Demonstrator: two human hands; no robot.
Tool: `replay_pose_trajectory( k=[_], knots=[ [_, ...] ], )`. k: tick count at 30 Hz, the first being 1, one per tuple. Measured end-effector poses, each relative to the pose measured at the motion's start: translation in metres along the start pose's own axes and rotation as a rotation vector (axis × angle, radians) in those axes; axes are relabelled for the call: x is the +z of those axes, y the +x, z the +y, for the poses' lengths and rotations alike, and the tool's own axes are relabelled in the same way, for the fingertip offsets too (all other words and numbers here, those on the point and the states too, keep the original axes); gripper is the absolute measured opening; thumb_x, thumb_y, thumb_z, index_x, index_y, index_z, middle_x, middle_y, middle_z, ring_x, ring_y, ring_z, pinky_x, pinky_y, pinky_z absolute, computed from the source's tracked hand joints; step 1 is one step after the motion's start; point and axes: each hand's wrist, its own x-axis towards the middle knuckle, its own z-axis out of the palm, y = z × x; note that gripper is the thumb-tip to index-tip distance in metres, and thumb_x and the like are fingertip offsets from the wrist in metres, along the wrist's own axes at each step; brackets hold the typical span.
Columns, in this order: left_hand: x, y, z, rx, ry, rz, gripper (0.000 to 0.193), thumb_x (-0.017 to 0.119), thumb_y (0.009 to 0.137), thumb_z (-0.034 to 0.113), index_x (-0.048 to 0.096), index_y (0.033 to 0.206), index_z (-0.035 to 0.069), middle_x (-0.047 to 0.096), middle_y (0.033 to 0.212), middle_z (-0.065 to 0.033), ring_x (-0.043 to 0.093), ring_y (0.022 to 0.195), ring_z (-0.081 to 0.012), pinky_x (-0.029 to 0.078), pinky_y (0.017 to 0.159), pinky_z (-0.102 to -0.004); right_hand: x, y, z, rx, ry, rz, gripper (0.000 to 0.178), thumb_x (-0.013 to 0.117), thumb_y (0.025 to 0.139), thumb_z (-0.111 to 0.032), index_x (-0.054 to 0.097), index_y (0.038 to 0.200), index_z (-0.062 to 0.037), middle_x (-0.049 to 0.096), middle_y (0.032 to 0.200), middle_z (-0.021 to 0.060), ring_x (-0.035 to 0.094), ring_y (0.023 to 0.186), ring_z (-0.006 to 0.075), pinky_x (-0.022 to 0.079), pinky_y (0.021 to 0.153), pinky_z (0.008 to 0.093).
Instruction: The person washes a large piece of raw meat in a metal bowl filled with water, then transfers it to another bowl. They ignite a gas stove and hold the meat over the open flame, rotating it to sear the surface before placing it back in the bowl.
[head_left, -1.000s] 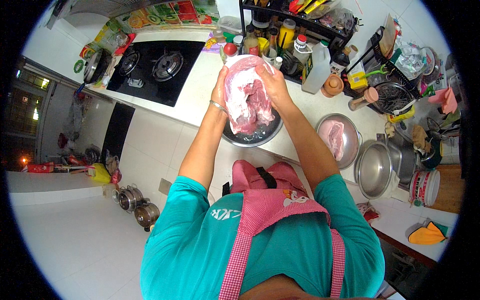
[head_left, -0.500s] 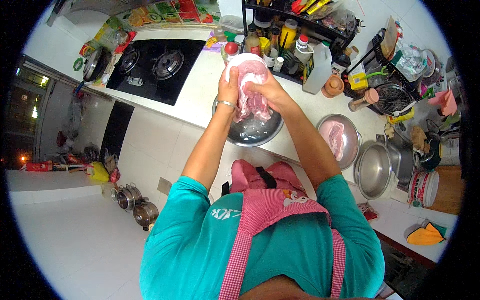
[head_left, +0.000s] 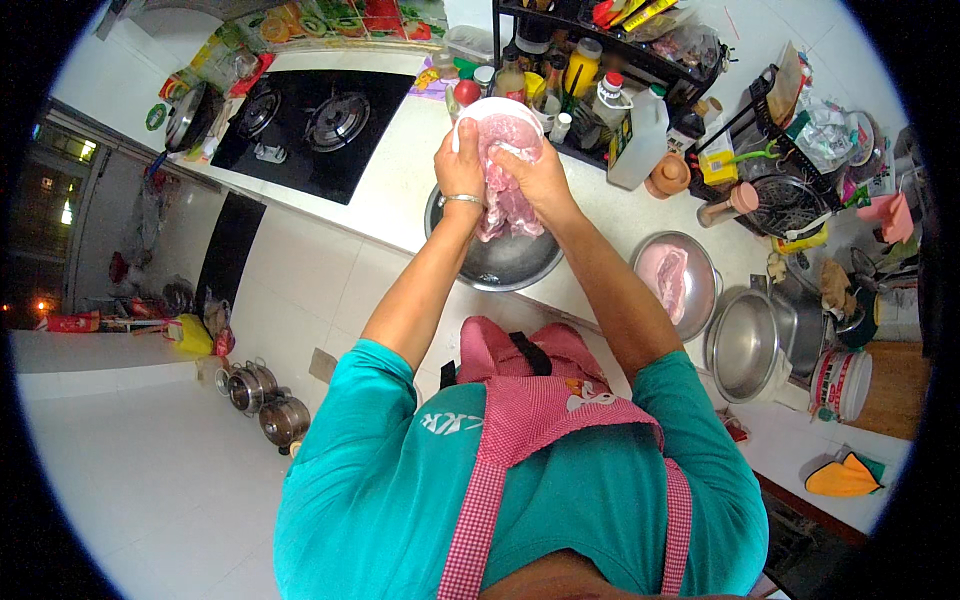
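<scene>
Above a wide metal basin (head_left: 500, 272) with water in it, a slab of raw pork (head_left: 512, 205) hangs with its lower end over the basin. Behind its top shows the rim of a white plate or bowl (head_left: 500, 104). My left hand (head_left: 460, 172) is closed around the left side of the plate and pork, thumb pointing up, with a bracelet at the wrist. My right hand (head_left: 541, 180) grips the right side, its thumb pressed onto the meat. The fingers behind are hidden. Another piece of pork (head_left: 668, 283) lies in a metal bowl (head_left: 704, 310) to the right.
A black two-burner stove (head_left: 315, 130) is at the left. Bottles and a black rack (head_left: 630, 60) line the back of the counter. An empty steel basin (head_left: 745, 345) stands by the sink (head_left: 803, 325) at the right. Pots (head_left: 285, 420) are on the floor at left.
Both hands still hold the pork and shift only slightly. The right hand and its thumb have moved a little on the meat. The pork's lower end is gathered narrower.
</scene>
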Motion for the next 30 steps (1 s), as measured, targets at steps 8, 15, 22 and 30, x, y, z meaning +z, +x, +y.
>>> replay_pose_trajectory(
  k=[8,15,22,30],
  knots=[
    [0.002,0.001,0.002,-0.026,-0.054,-0.005,0.063,0.047,0.093,0.054,0.063,0.105,-0.006,0.065,0.093,-0.0094,0.058,0.084,-0.0157,0.046,0.078,-0.0306,0.004,-0.003,0.000,0.007,0.090,0.039,0.035,0.073,0.078,-0.005,0.060,0.110,-0.0008,0.067,0.100,0.0064,0.063,0.089,0.0139,0.050,0.082,0.0287],
    [0.001,0.002,-0.009,-0.053,-0.118,0.003,0.060,0.049,0.093,0.052,0.064,0.100,-0.005,0.065,0.089,-0.0085,0.057,0.080,-0.0143,0.046,0.075,-0.0299,0.005,-0.004,-0.004,0.030,0.046,0.069,0.028,0.070,0.078,-0.003,0.063,0.105,0.0008,0.068,0.097,0.0072,0.064,0.086,0.0143,0.051,0.078,0.0285],
    [0.005,0.000,-0.003,-0.060,-0.195,0.022,0.059,0.053,0.091,0.052,0.065,0.095,-0.005,0.065,0.082,-0.0070,0.055,0.077,-0.0131,0.046,0.073,-0.0298,0.003,-0.002,-0.001,-0.010,0.040,0.071,0.026,0.069,0.078,-0.004,0.064,0.103,0.0012,0.068,0.095,0.0070,0.064,0.084,0.0136,0.051,0.076,0.0280],
    [-0.001,-0.001,-0.003,-0.114,-0.216,-0.087,0.058,0.049,0.094,0.050,0.062,0.108,-0.005,0.064,0.096,-0.0090,0.058,0.086,-0.0149,0.047,0.078,-0.0292,0.006,-0.004,-0.006,0.026,0.045,0.147,0.026,0.069,0.075,0.000,0.065,0.101,-0.0003,0.068,0.092,0.0061,0.064,0.081,0.0140,0.051,0.074,0.0279]
  ],
)
